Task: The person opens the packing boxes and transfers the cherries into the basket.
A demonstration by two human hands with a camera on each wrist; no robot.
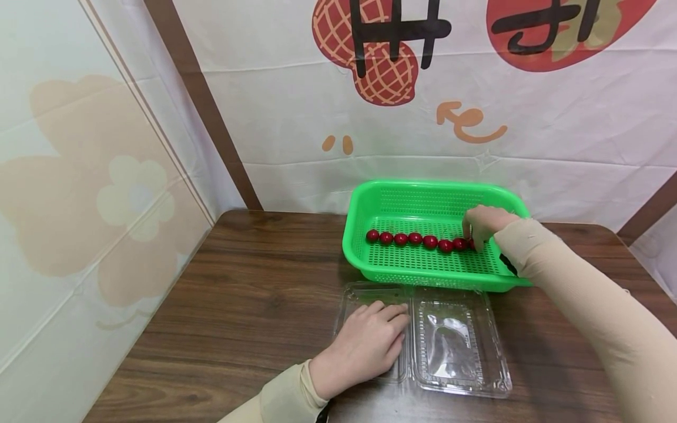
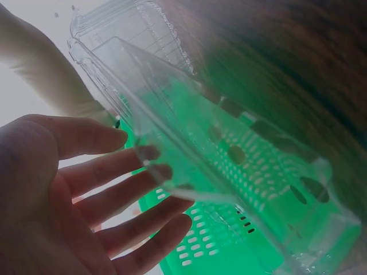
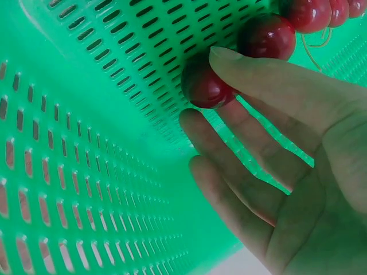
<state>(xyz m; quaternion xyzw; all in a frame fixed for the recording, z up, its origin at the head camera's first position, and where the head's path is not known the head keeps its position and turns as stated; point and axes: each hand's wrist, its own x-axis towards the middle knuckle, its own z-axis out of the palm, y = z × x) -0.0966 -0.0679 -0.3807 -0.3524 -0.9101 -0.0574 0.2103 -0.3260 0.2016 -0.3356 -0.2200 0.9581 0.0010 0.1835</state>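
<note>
Inside a green plastic basket [image 1: 433,277], several shiny dark red cherries [image 1: 401,239] lie in a row. My right hand [image 1: 489,222] reaches in at the row's right end. Thumb and fingers pinch the end cherry [image 3: 206,83], as the right wrist view shows, while the neighbouring cherry [image 3: 266,37] sits just behind the thumb. My left hand [image 1: 365,341] rests on the left half of an open, clear plastic clamshell box [image 1: 494,376]. Its fingers are spread and relaxed beside the clear plastic wall [image 2: 189,149] in the left wrist view.
The brown wooden table [image 1: 222,329] carries the basket at the back, with the clamshell box in front of it. A printed white cloth [image 1: 275,106] hangs right behind the basket, and another cloth panel [image 1: 63,305] stands at the left.
</note>
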